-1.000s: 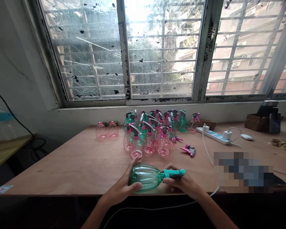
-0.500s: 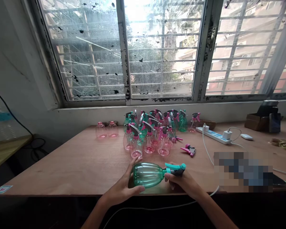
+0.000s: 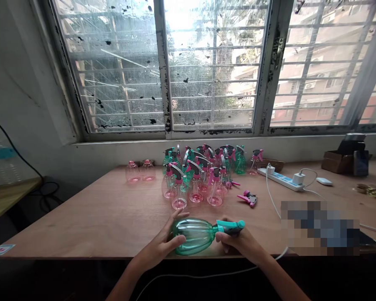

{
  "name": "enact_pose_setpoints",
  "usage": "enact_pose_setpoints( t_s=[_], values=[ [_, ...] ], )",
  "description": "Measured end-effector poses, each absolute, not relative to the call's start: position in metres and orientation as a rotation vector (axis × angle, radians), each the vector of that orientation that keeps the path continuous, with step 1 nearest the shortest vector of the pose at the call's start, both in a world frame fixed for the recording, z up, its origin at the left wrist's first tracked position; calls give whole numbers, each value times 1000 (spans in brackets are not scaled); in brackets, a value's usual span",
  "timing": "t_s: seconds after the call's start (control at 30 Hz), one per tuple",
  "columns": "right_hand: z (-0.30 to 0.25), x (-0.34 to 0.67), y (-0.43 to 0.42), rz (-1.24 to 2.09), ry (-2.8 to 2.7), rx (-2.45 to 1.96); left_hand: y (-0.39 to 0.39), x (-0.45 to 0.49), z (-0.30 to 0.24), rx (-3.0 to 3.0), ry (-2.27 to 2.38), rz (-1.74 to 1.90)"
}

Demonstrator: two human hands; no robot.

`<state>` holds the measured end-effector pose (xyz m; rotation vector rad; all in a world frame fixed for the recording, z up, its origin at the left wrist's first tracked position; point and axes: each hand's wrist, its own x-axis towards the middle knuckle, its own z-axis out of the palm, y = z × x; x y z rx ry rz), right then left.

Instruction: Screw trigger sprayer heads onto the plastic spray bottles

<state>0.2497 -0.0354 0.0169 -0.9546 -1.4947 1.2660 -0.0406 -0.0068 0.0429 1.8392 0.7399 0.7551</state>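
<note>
A clear green spray bottle [image 3: 194,235] lies on its side near the front edge of the wooden table [image 3: 97,213]. My left hand [image 3: 163,246] wraps round its round body. My right hand [image 3: 238,242] grips its neck and teal trigger head [image 3: 230,226], which points right. Beyond them stands a cluster of pink and green spray bottles [image 3: 203,173] with trigger heads on.
Two pink bottles without heads [image 3: 140,171] stand left of the cluster. A loose pink trigger head [image 3: 248,197] lies to the right. A white power strip [image 3: 282,177] with a cable, a white mouse [image 3: 324,181] and a brown box [image 3: 347,159] sit at right, under the barred window.
The green bottle has turned slightly in my hands; its trigger head rose, then came level again. My left fingers have shifted on the body. Both hands stay at the table's front edge.
</note>
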Motion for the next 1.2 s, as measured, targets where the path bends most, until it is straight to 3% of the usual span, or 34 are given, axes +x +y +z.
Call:
enact_pose_setpoints(
  t_s=[1.2],
  values=[
    [8,251,-29,1284,-1361,-961,-9,-37,43,1748,615,746]
  ],
)
